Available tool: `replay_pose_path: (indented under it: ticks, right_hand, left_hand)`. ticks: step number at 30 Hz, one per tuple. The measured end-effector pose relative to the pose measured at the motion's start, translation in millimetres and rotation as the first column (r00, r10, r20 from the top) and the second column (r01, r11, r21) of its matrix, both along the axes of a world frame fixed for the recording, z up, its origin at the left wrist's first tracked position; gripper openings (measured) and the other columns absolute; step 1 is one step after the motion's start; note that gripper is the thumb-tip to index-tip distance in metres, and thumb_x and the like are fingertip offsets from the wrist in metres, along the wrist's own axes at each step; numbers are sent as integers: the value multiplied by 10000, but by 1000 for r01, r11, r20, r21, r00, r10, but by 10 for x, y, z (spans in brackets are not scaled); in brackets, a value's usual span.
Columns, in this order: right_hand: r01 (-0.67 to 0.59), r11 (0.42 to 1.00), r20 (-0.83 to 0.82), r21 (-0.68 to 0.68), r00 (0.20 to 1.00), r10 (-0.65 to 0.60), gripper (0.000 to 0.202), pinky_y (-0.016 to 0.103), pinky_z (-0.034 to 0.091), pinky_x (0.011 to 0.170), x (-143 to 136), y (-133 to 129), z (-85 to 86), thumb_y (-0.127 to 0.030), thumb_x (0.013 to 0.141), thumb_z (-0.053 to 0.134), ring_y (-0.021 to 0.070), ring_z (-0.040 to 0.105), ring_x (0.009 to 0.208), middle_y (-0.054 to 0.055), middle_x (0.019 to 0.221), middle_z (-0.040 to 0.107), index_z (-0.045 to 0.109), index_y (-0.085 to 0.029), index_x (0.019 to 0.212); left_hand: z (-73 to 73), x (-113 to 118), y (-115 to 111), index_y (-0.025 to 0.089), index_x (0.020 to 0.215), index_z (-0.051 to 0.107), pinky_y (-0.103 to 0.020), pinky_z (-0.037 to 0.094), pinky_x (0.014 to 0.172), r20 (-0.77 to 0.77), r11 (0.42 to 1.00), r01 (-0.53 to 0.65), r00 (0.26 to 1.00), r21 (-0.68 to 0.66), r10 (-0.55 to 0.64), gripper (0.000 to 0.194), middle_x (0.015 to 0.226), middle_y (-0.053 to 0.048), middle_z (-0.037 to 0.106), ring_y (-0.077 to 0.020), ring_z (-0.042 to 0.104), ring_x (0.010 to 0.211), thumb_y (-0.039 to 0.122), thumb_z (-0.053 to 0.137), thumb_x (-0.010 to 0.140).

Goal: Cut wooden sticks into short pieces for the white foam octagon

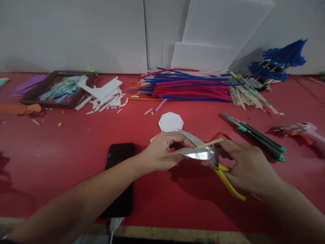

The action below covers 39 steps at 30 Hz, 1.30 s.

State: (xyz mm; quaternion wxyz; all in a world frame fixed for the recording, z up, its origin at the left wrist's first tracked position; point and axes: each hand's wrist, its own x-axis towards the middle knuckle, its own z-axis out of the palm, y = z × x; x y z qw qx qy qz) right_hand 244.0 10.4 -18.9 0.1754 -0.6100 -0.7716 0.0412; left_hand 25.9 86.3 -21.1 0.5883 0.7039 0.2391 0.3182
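Observation:
My right hand (250, 166) is wrapped round the yellow-handled scissors (201, 154), whose two metal blades stand apart and point left. Between those blades lies a thin wooden stick (210, 143), its right end close to my right fingertips. My left hand (165, 150) pinches the stick's other end near the lower blade; the fingers hide that end. Just behind my left hand, a white octagonal piece (171, 122) with small dark dots along its edge lies flat on the red table (157, 200).
A black phone (119, 183) with a cable lies under my left forearm. At the right are a green-and-black box cutter (261, 137) and a glue gun (299, 130). Colourful pipe cleaners (193, 84), white scraps (108, 91) and a brown frame (50, 103) line the back.

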Motion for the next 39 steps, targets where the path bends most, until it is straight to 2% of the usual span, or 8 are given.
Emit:
replay_pose_path:
  ticks: [6,8,11,15,24,33,36,39]
  right_hand:
    - [32,997,41,-69,999,-29,447,291,316,483,-4,17,-29,-687,818,465,163,463,470,20,583,560,420,-250,737]
    - [32,999,44,-35,999,-30,460,294,327,498,-13,37,-25,-700,821,443,163,470,502,25,618,555,401,-249,738]
    - [18,1000,32,19,999,-18,475,304,352,515,-28,53,0,-713,816,437,161,461,530,27,639,530,351,-256,722]
    - [-9,1000,5,30,1000,9,453,317,373,521,-45,50,29,-688,826,446,175,470,546,25,638,509,331,-261,728]
    - [7,1000,-62,-29,998,-9,447,323,368,481,-76,55,48,-681,814,458,183,450,507,24,600,502,312,-272,710]
    - [31,1000,10,0,999,-31,263,292,332,495,-20,-1,-56,-495,789,521,185,503,510,27,604,554,437,-249,750]
    - [36,997,2,-65,999,-36,303,288,322,480,-30,0,-38,-538,807,520,170,471,461,7,570,538,430,-252,763]
    - [40,997,-6,-69,999,-41,362,292,325,481,-50,21,-15,-606,831,483,174,476,466,9,575,541,417,-256,768]
  left_hand:
    - [-34,1,24,165,787,707,-228,505,706,-16,999,-5,1000,45,6,82,832,-39,721,-135,655,787,132,639,756]
    - [-27,3,31,157,798,708,-240,506,710,-29,999,2,1000,54,0,74,825,-50,722,-144,656,784,179,638,792]
    - [-1,3,31,147,774,707,-240,497,690,-39,996,25,999,84,-22,174,777,-58,719,-145,654,752,260,605,859]
    - [10,5,24,151,756,701,-216,485,688,-5,992,25,1000,127,-25,188,749,-42,715,-128,649,736,249,595,875]
    - [10,8,11,147,822,700,-235,502,717,-49,995,19,999,101,-14,189,848,-73,729,-151,657,802,289,589,878]
    - [-15,13,14,170,763,668,-244,522,729,-23,996,38,999,78,-36,75,823,-30,716,-144,663,788,125,608,770]
    - [-34,16,23,169,751,667,-216,513,664,-48,999,45,998,5,-44,120,748,-4,681,-115,645,697,83,586,772]
    - [-16,15,26,160,722,660,-196,492,604,-59,998,40,997,-37,-43,157,710,2,661,-100,623,640,64,553,786]
